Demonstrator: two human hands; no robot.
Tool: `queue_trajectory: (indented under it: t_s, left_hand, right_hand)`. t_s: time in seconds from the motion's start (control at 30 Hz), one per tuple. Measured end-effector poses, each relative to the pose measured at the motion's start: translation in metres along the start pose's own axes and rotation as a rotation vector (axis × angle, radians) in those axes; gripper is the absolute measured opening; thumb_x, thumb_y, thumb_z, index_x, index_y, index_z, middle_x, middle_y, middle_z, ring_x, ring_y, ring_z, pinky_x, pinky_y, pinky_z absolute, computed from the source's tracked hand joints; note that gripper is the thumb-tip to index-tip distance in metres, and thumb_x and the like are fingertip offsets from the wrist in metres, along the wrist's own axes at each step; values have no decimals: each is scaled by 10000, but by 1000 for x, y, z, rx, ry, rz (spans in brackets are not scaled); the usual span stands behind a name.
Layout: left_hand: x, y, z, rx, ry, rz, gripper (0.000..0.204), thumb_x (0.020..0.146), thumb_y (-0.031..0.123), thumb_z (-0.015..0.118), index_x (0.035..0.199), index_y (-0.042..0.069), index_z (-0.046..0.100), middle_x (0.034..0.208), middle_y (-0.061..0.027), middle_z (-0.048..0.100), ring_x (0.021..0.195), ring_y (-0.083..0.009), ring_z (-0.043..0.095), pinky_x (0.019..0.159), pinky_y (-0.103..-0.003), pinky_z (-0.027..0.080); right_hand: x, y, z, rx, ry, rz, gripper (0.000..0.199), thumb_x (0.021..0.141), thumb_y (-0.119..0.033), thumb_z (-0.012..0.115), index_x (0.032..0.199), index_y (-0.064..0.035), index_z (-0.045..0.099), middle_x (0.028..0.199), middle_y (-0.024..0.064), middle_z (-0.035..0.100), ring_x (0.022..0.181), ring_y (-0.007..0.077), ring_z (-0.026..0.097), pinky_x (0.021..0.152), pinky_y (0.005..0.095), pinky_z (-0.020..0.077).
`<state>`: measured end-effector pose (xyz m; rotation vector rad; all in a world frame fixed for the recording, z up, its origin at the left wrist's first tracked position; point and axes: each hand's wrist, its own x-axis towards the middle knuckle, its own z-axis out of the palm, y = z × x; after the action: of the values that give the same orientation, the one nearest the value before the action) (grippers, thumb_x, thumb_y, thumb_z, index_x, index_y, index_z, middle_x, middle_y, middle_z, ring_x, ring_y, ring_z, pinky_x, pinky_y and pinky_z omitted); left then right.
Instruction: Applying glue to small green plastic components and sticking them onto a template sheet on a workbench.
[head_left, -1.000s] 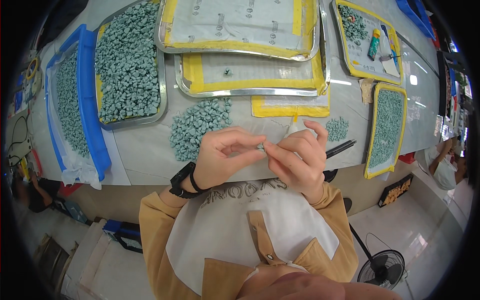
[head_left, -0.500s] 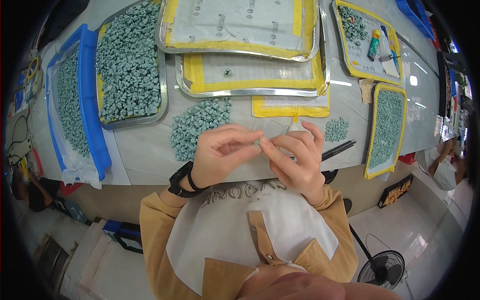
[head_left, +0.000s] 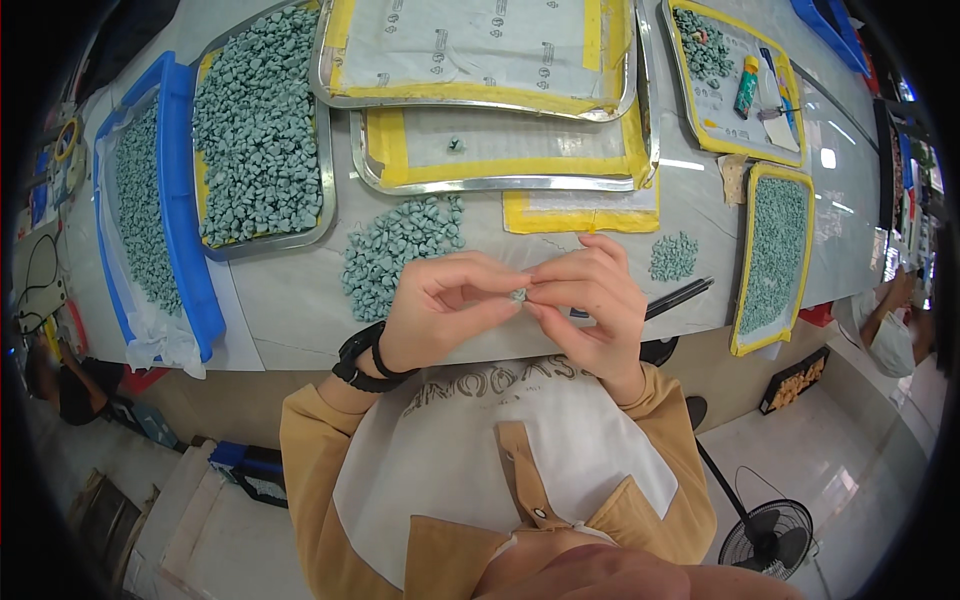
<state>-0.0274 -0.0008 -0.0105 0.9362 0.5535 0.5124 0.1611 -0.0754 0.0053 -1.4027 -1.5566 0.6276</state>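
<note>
My left hand (head_left: 445, 300) and my right hand (head_left: 597, 305) meet above the near part of the table. A small pale teal piece (head_left: 518, 295) is pinched between the left thumb and forefinger. From the other side, the right thumb and fingertips close on it too, covering part of it. Just beyond my left hand lies a loose heap of teal pieces (head_left: 400, 245); they look like small stones or moulded beads. A smaller pile of teal bits (head_left: 674, 256) is beyond my right hand. Beside that hand rests a dark, slim tool (head_left: 682, 297).
At the left stand a blue bin (head_left: 188, 230) and a metal tray (head_left: 325, 190), both full of teal pieces. Stacked yellow-edged trays (head_left: 500, 186) fill the back middle. On the right are a narrow yellow-rimmed tray (head_left: 742, 300) and a tool tray (head_left: 735, 152). A fan (head_left: 765, 540) stands below.
My right fingers have drawn together and turned inward around the teal piece. The yellow-tipped nozzle seen behind that hand is now covered. The left hand stays nearly in place.
</note>
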Motion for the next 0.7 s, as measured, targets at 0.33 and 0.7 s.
queue_trajectory:
  t_s: [0.33,0.7]
  left_hand:
    - [2,-4,3,370,82,190,185,787,-50,676,959,6,712,950,-107,703,851,-180,667,755,-276,518]
    - [11,3,18,33,479,273,395,782,-60,663,1169,18,646,1251,-172,583,1006,-209,629,855,-326,509]
  right_hand:
    - [2,0,0,45,-20,43,174,662,10,726,789,-84,652,913,27,707,820,184,642,934,412,402]
    - [-7,7,9,162,149,30,356,715,-19,706,1061,-11,623,1081,158,665,1059,309,596,972,425,399]
